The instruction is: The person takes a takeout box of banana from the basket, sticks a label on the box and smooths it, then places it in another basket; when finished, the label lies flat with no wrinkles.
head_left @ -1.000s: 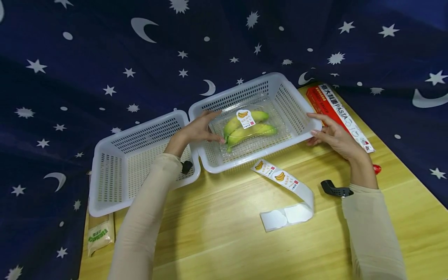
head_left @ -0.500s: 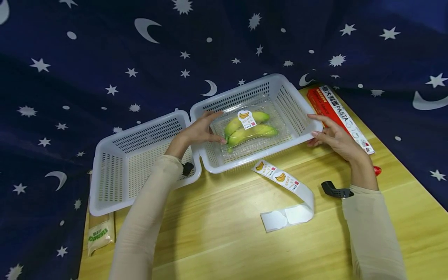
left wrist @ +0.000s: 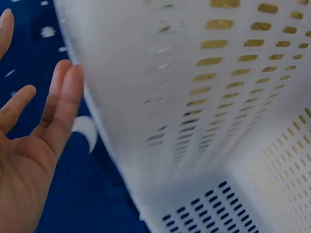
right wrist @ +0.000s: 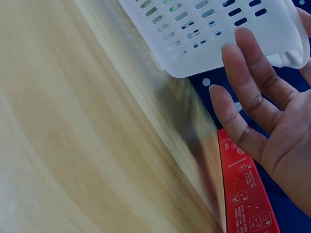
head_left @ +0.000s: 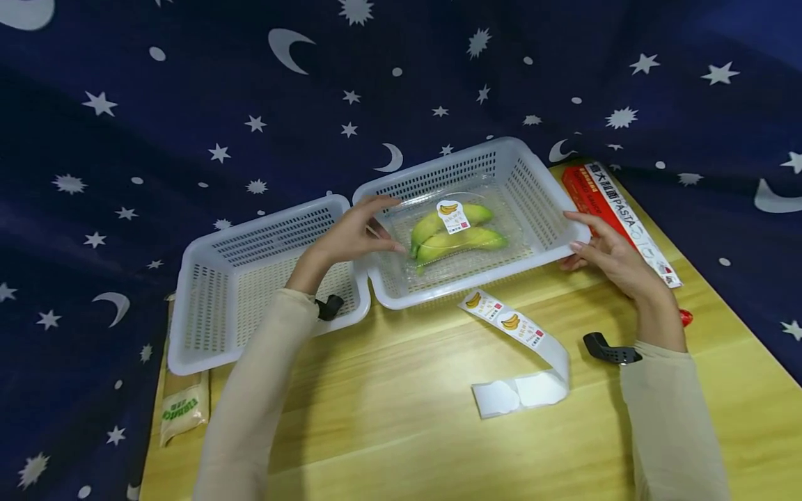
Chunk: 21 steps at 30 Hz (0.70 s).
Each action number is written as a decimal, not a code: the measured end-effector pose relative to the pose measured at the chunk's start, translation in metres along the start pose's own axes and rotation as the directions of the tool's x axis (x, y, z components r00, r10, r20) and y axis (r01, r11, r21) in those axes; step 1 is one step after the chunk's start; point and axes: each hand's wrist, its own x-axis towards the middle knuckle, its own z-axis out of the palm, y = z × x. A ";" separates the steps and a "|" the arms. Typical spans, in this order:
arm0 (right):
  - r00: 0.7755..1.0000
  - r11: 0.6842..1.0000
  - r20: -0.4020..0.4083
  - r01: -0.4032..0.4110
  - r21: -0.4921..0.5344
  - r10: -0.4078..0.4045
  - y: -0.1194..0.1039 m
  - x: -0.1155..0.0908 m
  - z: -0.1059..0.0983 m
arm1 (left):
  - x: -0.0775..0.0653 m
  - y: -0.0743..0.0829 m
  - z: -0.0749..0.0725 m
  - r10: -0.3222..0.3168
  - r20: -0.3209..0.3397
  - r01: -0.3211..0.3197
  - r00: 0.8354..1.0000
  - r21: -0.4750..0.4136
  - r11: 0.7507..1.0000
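Two yellow-green bananas point(head_left: 460, 240) lie in a clear plastic box point(head_left: 495, 247) with a banana sticker point(head_left: 452, 216) on its lid. The box sits inside the right white plastic basket point(head_left: 476, 280). My left hand point(head_left: 347, 240) is over that basket's left end, thumb and fingers spread beside the box; in the left wrist view its fingers look straight. My right hand point(head_left: 610, 254) holds the basket's right end at the rim, with several fingers against the outer wall in the right wrist view. Whether the left hand touches the box is unclear.
A second white basket point(head_left: 203, 358) adjoins on the left. A strip of banana stickers point(head_left: 523, 327) curls on the wooden table point(head_left: 401, 438). A red and white pasta box point(head_left: 620, 219) stands right, a beige packet point(head_left: 184, 410) left. A starry cloth point(head_left: 207, 90) hangs behind.
The head view has shifted slightly. My left hand has drawn a little to the left, away from the clear box. The right hand stays at the basket's rim.
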 end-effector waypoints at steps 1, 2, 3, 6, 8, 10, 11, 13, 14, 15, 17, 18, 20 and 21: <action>1.000 1.000 0.000 -0.001 0.006 0.001 0.000 -0.001 0.000 | -0.005 0.002 -0.002 0.014 -0.018 -0.015 1.000 -0.023 1.000; 1.000 1.000 0.001 -0.001 0.012 0.001 0.000 -0.002 0.000 | -0.010 0.003 -0.004 0.029 -0.035 -0.031 0.999 -0.048 0.998; 1.000 1.000 0.003 -0.002 0.015 0.002 -0.001 -0.002 0.000 | -0.016 0.005 -0.005 0.041 -0.050 -0.044 0.998 -0.071 0.996; 1.000 1.000 0.000 0.006 0.022 -0.006 -0.002 -0.004 0.000 | -0.037 0.011 -0.007 0.081 -0.102 -0.090 0.992 -0.087 0.992; 1.000 1.000 0.005 0.013 0.025 -0.013 -0.001 -0.003 0.001 | -0.055 0.012 -0.006 0.110 -0.141 -0.125 0.984 -0.097 0.988; 1.000 1.000 0.004 0.015 0.027 -0.015 -0.001 -0.002 0.002 | -0.075 0.013 -0.003 0.135 -0.174 -0.156 0.975 -0.114 0.981; 1.000 1.000 0.004 0.012 0.029 -0.012 -0.001 -0.002 0.002 | -0.086 0.014 -0.002 0.147 -0.190 -0.174 0.971 -0.132 0.976; 1.000 0.999 0.009 0.008 0.036 -0.008 -0.001 -0.002 0.003 | -0.107 0.014 0.002 0.167 -0.222 -0.207 0.961 -0.171 0.963; 1.000 0.999 0.010 0.007 0.045 -0.007 -0.001 -0.001 0.004 | -0.119 0.013 0.004 0.173 -0.238 -0.220 0.956 -0.187 0.957; 1.000 0.999 0.012 0.006 0.051 -0.007 -0.001 -0.001 0.005 | -0.130 0.014 0.006 0.178 -0.255 -0.232 0.950 -0.199 0.952; 1.000 0.998 0.017 0.008 0.066 -0.009 -0.001 -0.001 0.006 | -0.151 0.015 0.009 0.183 -0.291 -0.252 0.939 -0.219 0.943; 1.000 0.997 0.020 0.008 0.075 -0.010 -0.002 -0.001 0.006 | -0.161 0.014 0.011 0.188 -0.309 -0.263 0.932 -0.225 0.938; 1.000 0.997 0.025 0.006 0.082 -0.008 -0.002 -0.002 0.007 | -0.178 0.014 0.016 0.199 -0.344 -0.287 0.918 -0.227 0.931; 1.000 0.997 0.025 0.004 0.082 -0.006 -0.002 -0.002 0.008 | -0.185 0.014 0.019 0.206 -0.363 -0.301 0.909 -0.228 0.926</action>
